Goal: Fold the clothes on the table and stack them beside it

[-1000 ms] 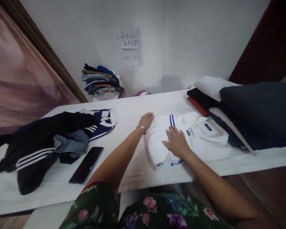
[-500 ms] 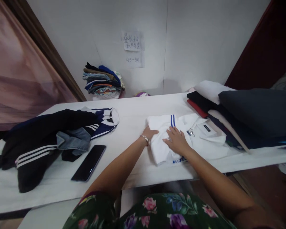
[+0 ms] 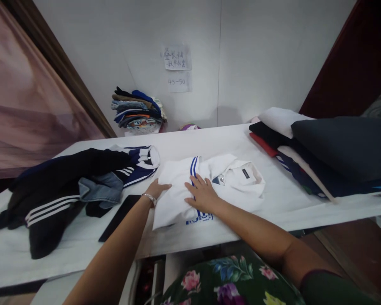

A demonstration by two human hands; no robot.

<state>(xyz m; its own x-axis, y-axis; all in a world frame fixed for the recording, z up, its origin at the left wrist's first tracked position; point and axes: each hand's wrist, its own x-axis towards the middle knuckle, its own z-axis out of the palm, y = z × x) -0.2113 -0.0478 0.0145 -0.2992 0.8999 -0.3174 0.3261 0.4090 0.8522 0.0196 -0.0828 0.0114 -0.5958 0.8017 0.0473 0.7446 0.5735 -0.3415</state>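
A white collared top (image 3: 233, 197) lies partly folded on the table, its collar and dark label toward the right. Two blue stripes cross it, and blue lettering shows at its near edge. My left hand (image 3: 157, 190) is at the top's left edge, thumb over the cloth, its other fingers mostly hidden; it appears to pinch that edge. With fingers spread, my right hand (image 3: 205, 194) rests flat on the folded cloth beside the stripes. A dark phone (image 3: 119, 218) lies left of my left hand, partly covered by my forearm.
A heap of dark striped clothes (image 3: 60, 182) with a denim piece (image 3: 100, 190) occupies the table's left side. Folded garments (image 3: 343, 148) are piled at the right. Behind the table stands a clothes stack (image 3: 139, 111). Paper notes (image 3: 178, 63) hang on the wall.
The white top has slid left across the table along with both my hands, away from the right pile. My left forearm now covers part of the phone.
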